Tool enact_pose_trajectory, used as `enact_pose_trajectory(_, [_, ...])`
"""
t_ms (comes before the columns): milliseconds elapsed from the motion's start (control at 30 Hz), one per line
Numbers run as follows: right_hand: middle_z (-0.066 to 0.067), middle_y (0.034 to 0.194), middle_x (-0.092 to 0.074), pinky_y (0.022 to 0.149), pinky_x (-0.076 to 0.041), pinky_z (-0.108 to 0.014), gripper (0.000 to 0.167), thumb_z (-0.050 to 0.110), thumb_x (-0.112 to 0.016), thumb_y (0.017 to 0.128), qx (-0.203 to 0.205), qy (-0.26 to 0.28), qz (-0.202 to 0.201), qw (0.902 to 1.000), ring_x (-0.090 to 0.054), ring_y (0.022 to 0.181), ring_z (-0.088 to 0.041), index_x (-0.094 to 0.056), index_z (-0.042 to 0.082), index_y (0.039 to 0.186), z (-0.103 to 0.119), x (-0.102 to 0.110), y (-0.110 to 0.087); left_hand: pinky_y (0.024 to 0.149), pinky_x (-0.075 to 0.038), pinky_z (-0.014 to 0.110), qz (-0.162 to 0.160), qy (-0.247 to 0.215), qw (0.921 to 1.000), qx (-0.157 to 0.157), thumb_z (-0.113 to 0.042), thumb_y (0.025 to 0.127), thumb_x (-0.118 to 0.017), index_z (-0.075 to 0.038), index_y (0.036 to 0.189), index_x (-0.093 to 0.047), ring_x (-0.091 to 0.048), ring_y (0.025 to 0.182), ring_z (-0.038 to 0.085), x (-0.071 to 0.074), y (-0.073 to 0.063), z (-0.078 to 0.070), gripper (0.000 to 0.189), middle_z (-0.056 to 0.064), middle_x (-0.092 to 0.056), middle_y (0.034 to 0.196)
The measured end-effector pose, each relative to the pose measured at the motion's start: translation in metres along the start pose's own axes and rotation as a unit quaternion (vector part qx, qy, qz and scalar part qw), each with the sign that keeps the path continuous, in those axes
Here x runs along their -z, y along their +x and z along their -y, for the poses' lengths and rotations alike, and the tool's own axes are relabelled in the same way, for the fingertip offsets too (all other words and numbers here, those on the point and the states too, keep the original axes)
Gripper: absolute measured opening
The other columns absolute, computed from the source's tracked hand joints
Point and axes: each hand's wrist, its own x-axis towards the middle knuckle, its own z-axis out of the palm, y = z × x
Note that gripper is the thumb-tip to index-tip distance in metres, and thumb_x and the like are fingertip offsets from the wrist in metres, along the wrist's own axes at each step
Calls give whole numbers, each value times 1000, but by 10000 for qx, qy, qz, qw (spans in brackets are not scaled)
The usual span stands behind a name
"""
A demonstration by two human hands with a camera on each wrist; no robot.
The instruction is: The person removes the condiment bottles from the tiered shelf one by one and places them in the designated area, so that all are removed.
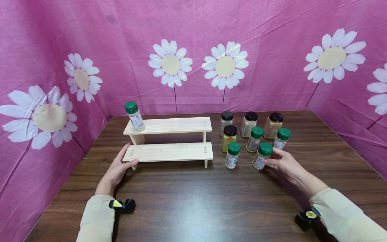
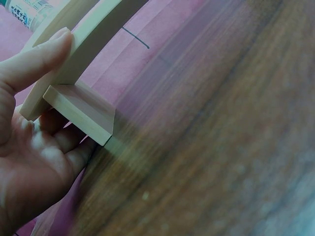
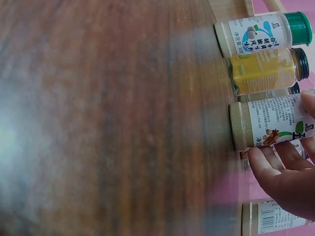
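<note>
A two-tier pale wooden spice rack (image 1: 169, 153) stands on the table. My left hand (image 1: 116, 169) holds the left end of its lower shelf, with the thumb (image 2: 51, 51) against the board and the other fingers around the end by the leg. One green-lidded spice jar (image 1: 136, 119) stands on the upper shelf's left end. To the right of the rack, my right hand (image 1: 287, 166) grips another green-lidded spice jar (image 1: 259, 161) between thumb and fingers. That jar (image 3: 275, 123) looks upright and holds a pale powder; I cannot tell whether it touches the table.
Several jars stand between rack and right hand, among them a yellow-filled, black-lidded jar (image 1: 228, 141) and a green-lidded jar (image 1: 231, 156). Black-lidded jars (image 1: 249, 125) form the back row. Another green-lidded jar (image 1: 281, 138) stands just behind my right hand. A pink flowered cloth (image 1: 193, 97) hangs behind the table.
</note>
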Motion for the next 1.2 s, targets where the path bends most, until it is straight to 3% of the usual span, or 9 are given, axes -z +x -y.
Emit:
enact_pose_trajectory(500, [5, 95, -57, 73, -44, -21, 35, -5, -56, 79, -80, -323, 107, 9994, -51, 87, -5, -58, 23, 99, 7, 1, -1, 100, -14, 34, -13, 55, 10000, 27, 3, 81, -53, -12, 139, 2, -17, 121, 22, 1, 0, 1, 81, 16, -7, 140])
enact_pose_trajectory(667, [4, 93, -57, 71, -45, -24, 35, -2, -60, 77, -209, -346, -26, 9992, -52, 85, -7, -56, 24, 100, 13, 1, -1, 100, -14, 34, -3, 49, 10000, 50, 3, 81, -53, -12, 139, 2, -17, 120, 22, 1, 0, 1, 81, 15, -8, 140])
enact_pose_trajectory(900, [3, 89, -59, 67, -47, -25, 34, -3, -59, 78, -16, -424, -26, 9991, -54, 80, -9, -56, 21, 102, 21, 2, 0, 100, -13, 34, -7, -20, 10000, 54, 4, 81, -53, -11, 139, 2, -17, 121, 22, 1, 0, 1, 81, 16, -7, 139])
enact_pose_trajectory(1100, [4, 93, -56, 66, -45, -25, 36, 7, -58, 82, 41, -1604, -94, 9870, -51, 82, -7, -50, 13, 115, 34, 4, 2, 100, -15, 33, 2, -25, 10000, 46, 4, 81, -53, -11, 139, 2, -17, 121, 22, 1, 0, 1, 81, 16, -7, 139])
enact_pose_trajectory(1200, [4, 96, -55, 67, -45, -25, 36, 7, -57, 83, 47, -1676, -61, 9858, -51, 84, -7, -49, 13, 117, 42, 5, 3, 100, -15, 33, 7, -9, 10000, 36, 4, 81, -53, -11, 139, 2, -17, 121, 22, 0, 0, 0, 81, 16, -7, 140])
